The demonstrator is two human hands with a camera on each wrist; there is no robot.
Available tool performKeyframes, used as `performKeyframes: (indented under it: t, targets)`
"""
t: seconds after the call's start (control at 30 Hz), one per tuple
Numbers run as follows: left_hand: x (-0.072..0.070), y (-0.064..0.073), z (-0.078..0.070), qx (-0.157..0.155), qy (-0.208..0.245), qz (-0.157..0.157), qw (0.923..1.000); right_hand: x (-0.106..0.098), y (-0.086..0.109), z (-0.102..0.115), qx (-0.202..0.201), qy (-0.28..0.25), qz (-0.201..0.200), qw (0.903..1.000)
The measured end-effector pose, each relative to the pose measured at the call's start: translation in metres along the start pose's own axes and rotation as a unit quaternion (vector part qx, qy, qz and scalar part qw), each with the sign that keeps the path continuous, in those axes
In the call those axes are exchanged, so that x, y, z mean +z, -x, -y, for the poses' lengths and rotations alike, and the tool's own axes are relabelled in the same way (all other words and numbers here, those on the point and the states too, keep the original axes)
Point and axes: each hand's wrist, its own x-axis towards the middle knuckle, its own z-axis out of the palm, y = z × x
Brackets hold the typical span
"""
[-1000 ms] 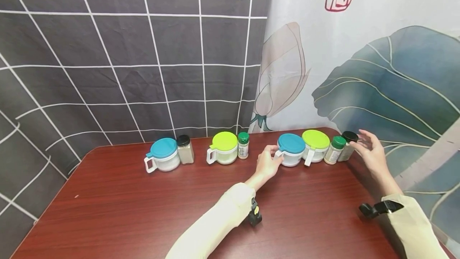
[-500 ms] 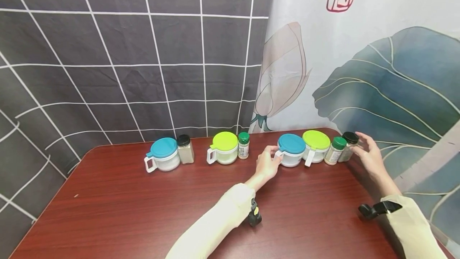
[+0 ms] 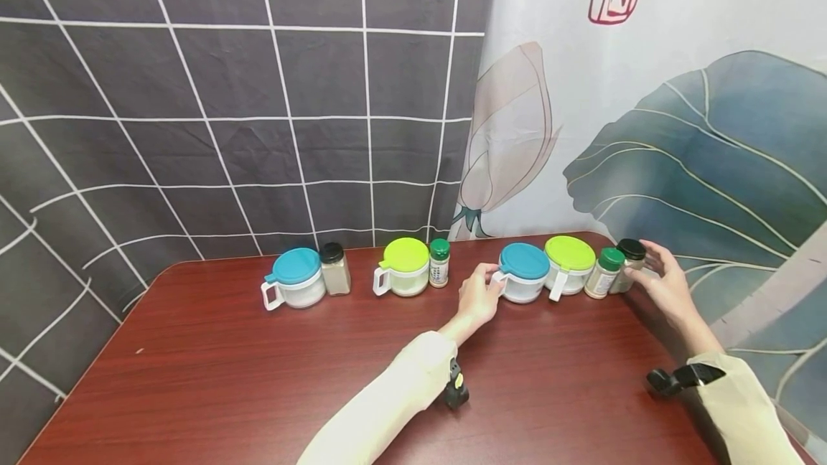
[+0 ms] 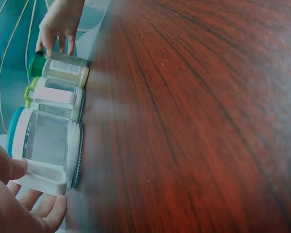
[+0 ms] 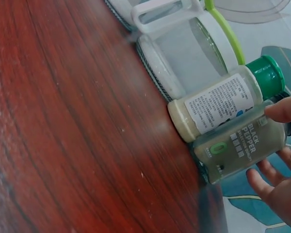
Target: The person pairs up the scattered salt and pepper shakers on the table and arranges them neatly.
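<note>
Blue-lidded jar (image 3: 524,280) stands upright on the surface (image 3: 271,386), just beyond the fingers of the left hand (image 3: 477,301), which hold its handle (image 4: 47,180). The handle juts toward that hand, likely why it is gripped there rather than by the smooth body. On the jar's far side from those fingers come a lime-lidded jar (image 3: 570,268) and a green-capped shaker (image 3: 604,277). At the row's other end, a black pepper bottle (image 5: 247,141) sits within the fingers of the right hand (image 3: 668,291), thumb on one face and the others curled behind. Having a hand at each end probably keeps this close-packed row together. Behind the left fingers, near them, is a second shaker (image 3: 438,268).

The right wrist view makes the bottle's pepper label readable and shows it against the shaker; the head view shows chiefly its cap and a sliver of its body. The left wrist view reveals the thumb high on the handle and fingertips low along it, hidden from above. How firmly either hand presses, I cannot tell.
</note>
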Motion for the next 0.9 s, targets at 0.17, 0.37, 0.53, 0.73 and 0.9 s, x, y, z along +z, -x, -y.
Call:
performKeyframes:
  t: [0.17, 0.37, 0.53, 0.73, 0.9]
  targets:
    - [-0.0009, -0.0001, 0.003, 0.016, 0.002, -0.005, 0.9999, 0.0004, -0.0001, -0.0026, -0.01, -0.009, 0.004, 0.9999]
    - [-0.003, -0.0004, 0.0047, 0.025, -0.002, -0.002, 0.9997, -0.0007, 0.0008, -0.0038, -0.01, -0.024, 0.015, 0.9996]
    - [-0.0049, 0.0001, 0.0047, 0.027, -0.004, 0.002, 0.9996, -0.0009, -0.0001, -0.0062, -0.028, -0.041, 0.022, 0.9985]
    - [-0.0053, 0.0006, 0.0057, 0.03, -0.009, -0.001, 0.9995, 0.0001, -0.0014, -0.0083, -0.031, -0.053, 0.031, 0.9976]
    - [-0.0048, -0.0002, 0.0068, 0.03, -0.011, -0.005, 0.9995, -0.0004, -0.0009, -0.0082, -0.019, -0.04, 0.037, 0.9984]
